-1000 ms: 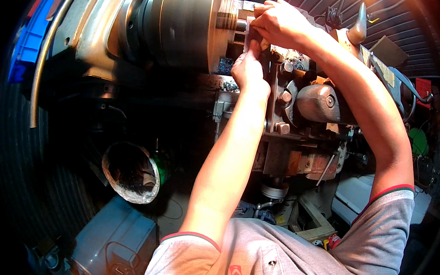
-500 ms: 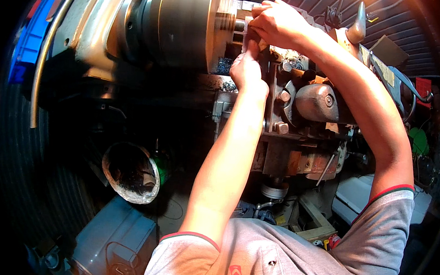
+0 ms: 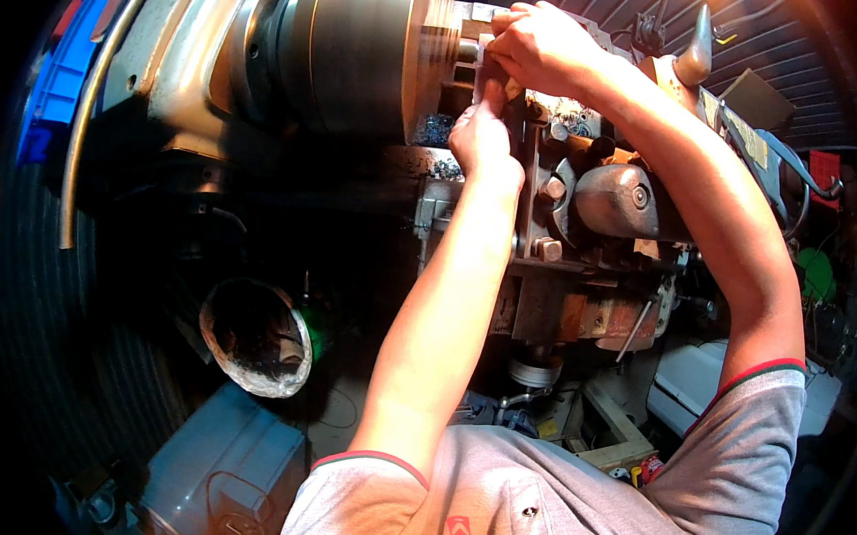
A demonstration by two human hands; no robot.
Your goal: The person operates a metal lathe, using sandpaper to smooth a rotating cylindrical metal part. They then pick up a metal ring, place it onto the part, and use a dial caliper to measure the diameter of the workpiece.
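Observation:
Both my arms reach to the lathe's chuck (image 3: pixel 362 56), whose blurred front face suggests it is spinning. A short bright metal rod (image 3: pixel 468 52) sticks out of it to the right. Right beside the rod, a thin pale strip (image 3: pixel 481 65) runs between my hands; its material is hard to make out. My left hand (image 3: pixel 482 135) is closed at the strip's near end, thumb pointing up. Over the far end, my right hand (image 3: pixel 542 46) is closed with its fingers curled, hiding most of what it grips.
Dark metal chips (image 3: pixel 436 130) lie below the chuck. The tool carriage with bolts and a rounded metal handle (image 3: pixel 618 200) stands right of my left forearm. A bent metal pipe (image 3: pixel 78 143) hangs at the left. Lower down are a round bucket (image 3: pixel 297 372) and a translucent box (image 3: pixel 220 450).
My hands keep nearly the same place and grip beside the rod. The blur on the chuck's face differs slightly.

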